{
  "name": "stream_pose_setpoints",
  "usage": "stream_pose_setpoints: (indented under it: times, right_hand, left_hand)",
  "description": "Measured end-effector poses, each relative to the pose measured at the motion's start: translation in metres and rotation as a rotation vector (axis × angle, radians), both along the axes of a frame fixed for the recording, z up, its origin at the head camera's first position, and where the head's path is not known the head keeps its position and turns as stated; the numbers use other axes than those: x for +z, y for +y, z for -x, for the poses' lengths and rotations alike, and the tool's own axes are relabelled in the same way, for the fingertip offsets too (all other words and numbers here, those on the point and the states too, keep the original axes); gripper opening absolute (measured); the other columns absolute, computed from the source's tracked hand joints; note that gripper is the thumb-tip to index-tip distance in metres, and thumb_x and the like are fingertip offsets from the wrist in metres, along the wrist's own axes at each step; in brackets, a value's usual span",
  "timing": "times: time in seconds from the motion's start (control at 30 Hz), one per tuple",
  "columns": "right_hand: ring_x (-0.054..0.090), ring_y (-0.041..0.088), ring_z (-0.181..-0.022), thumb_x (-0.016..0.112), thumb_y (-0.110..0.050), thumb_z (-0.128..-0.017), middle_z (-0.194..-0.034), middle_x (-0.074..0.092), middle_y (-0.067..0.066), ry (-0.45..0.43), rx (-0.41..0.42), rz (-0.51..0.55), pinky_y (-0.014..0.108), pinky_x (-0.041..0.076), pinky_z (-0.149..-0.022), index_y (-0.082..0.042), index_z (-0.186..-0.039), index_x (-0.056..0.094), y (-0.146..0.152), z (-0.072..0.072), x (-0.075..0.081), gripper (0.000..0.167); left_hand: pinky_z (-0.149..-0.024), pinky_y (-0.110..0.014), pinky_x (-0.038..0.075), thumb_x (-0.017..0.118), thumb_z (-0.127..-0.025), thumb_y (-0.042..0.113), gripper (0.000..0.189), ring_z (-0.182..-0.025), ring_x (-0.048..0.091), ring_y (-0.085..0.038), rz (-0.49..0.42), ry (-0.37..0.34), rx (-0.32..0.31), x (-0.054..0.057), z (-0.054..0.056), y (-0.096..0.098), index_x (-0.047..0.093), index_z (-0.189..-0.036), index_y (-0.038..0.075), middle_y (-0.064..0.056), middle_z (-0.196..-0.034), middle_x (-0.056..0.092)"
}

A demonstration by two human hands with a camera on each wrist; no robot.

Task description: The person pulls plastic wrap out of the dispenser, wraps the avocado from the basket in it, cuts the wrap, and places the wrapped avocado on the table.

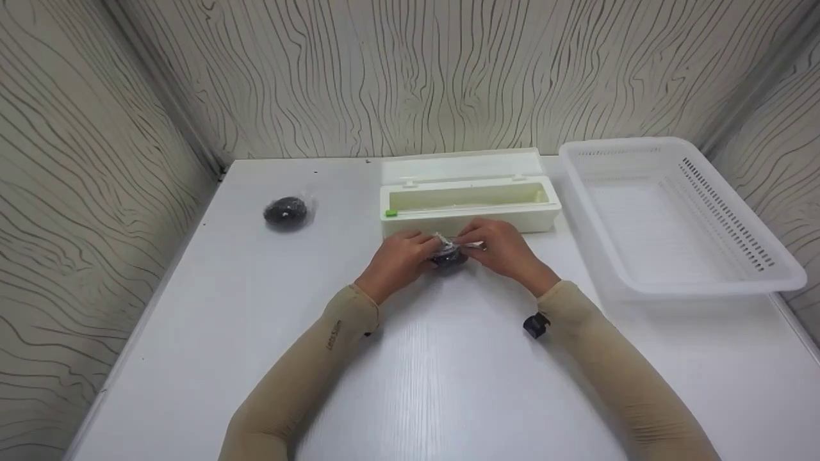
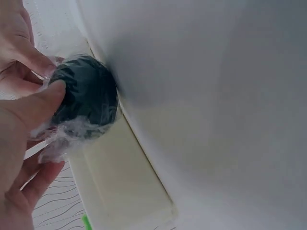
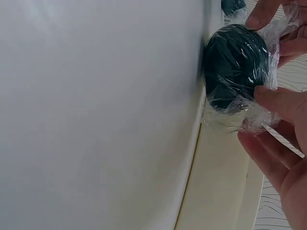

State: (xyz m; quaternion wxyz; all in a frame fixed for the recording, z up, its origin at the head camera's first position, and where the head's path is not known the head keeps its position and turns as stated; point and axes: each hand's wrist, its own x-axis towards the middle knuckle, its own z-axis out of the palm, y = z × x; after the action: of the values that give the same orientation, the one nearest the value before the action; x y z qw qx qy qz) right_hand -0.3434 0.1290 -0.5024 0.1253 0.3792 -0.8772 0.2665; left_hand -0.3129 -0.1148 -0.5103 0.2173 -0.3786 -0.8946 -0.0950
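Both hands work on a dark, rounded, smooth object in clear plastic film point(image 1: 450, 258), low over the table in front of a long white box. My left hand point(image 1: 402, 261) holds it from the left; in the left wrist view its thumb point(image 2: 45, 103) presses on the dark side and its other fingers are at the crumpled film point(image 2: 62, 141). From the right, my right hand point(image 1: 503, 248) pinches the gathered film, its thumb point(image 3: 273, 98) against the dark object point(image 3: 235, 67) in the right wrist view. Loose film bunches between the hands.
Just beyond the hands stands the white cling film dispenser point(image 1: 471, 221), lid point(image 1: 461, 168) tipped back, with a green slider point(image 1: 391, 212) on its front rail. A second film-wrapped dark object point(image 1: 286, 213) lies at left. At right sits a white slotted plastic basket point(image 1: 615, 256).
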Motion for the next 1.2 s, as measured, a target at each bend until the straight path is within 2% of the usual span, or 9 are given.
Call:
stream_pose_setpoints:
  times: [0.1,0.23,0.4,0.57,0.67,0.87,1.07,1.2]
  right_hand:
    - [0.072,0.024,-0.089,0.081,-0.005,-0.088,-0.100,0.077,0.006,-0.055,-0.017,0.009,0.039,0.061,-0.075,-0.011,-0.111,0.081,0.000,-0.001,0.000,0.023]
    - [0.073,0.026,-0.102,0.076,-0.006,-0.093,-0.110,0.077,0.009,-0.187,-0.018,0.026,0.036,0.065,-0.083,-0.007,-0.117,0.078,0.002,0.000,-0.001,0.024]
    - [0.071,0.031,-0.114,0.067,-0.009,-0.100,-0.122,0.075,0.012,-0.318,-0.026,0.055,0.043,0.062,-0.093,-0.006,-0.125,0.074,0.007,0.002,-0.002,0.026]
    - [0.070,0.033,-0.117,0.063,-0.010,-0.103,-0.126,0.074,0.012,-0.355,-0.036,0.038,0.049,0.058,-0.100,-0.008,-0.127,0.074,0.011,0.004,-0.002,0.027]
    - [0.069,0.033,-0.119,0.061,-0.007,-0.102,-0.125,0.075,0.010,-0.353,-0.044,0.018,0.051,0.055,-0.103,-0.010,-0.126,0.075,0.012,0.004,-0.003,0.027]
    - [0.071,0.034,-0.112,0.049,0.013,-0.093,-0.125,0.073,0.017,-0.399,-0.049,0.051,0.049,0.059,-0.095,-0.005,-0.128,0.072,0.015,0.007,-0.005,0.046]
    - [0.075,0.030,-0.095,0.045,0.016,-0.090,-0.114,0.076,0.020,-0.481,-0.030,0.097,0.039,0.063,-0.083,-0.001,-0.129,0.071,0.015,0.010,-0.004,0.050]
    - [0.075,0.024,-0.089,0.046,0.017,-0.086,-0.099,0.079,0.016,-0.474,-0.021,0.091,0.027,0.059,-0.077,-0.002,-0.125,0.073,0.015,0.011,-0.004,0.051]
  left_hand:
    - [-0.088,-0.033,0.061,0.084,-0.086,0.013,0.035,-0.100,0.074,-0.019,-0.012,-0.005,-0.008,-0.001,0.001,0.001,0.072,-0.118,0.018,0.000,-0.116,0.079]
    - [-0.092,-0.033,0.061,0.081,-0.088,0.009,0.032,-0.105,0.073,-0.020,-0.031,-0.045,-0.039,-0.002,0.002,0.001,0.078,-0.119,0.018,0.000,-0.120,0.077]
    - [-0.100,-0.032,0.058,0.080,-0.089,0.004,0.031,-0.118,0.070,-0.021,-0.010,-0.073,-0.066,-0.002,0.003,0.001,0.079,-0.117,0.017,0.000,-0.135,0.071]
    - [-0.101,-0.032,0.057,0.075,-0.091,0.000,0.024,-0.119,0.070,-0.021,-0.003,-0.099,-0.074,-0.003,0.005,-0.003,0.077,-0.110,0.014,0.000,-0.133,0.072]
    - [-0.099,-0.033,0.059,0.075,-0.091,0.000,0.027,-0.116,0.072,-0.023,-0.011,-0.126,-0.085,-0.005,0.004,-0.005,0.077,-0.115,0.013,-0.003,-0.130,0.072]
    - [-0.100,-0.032,0.058,0.079,-0.090,0.008,0.033,-0.115,0.071,-0.023,0.000,-0.184,-0.094,-0.003,0.006,-0.008,0.075,-0.122,0.009,-0.005,-0.128,0.071]
    - [-0.114,-0.033,0.049,0.078,-0.094,0.020,0.035,-0.130,0.063,-0.022,0.017,-0.115,-0.084,-0.002,0.008,-0.011,0.074,-0.126,0.008,-0.004,-0.131,0.073]
    - [-0.117,-0.034,0.046,0.081,-0.092,0.019,0.041,-0.135,0.060,-0.023,0.010,-0.122,-0.068,-0.003,0.010,-0.010,0.071,-0.130,0.009,-0.005,-0.137,0.069]
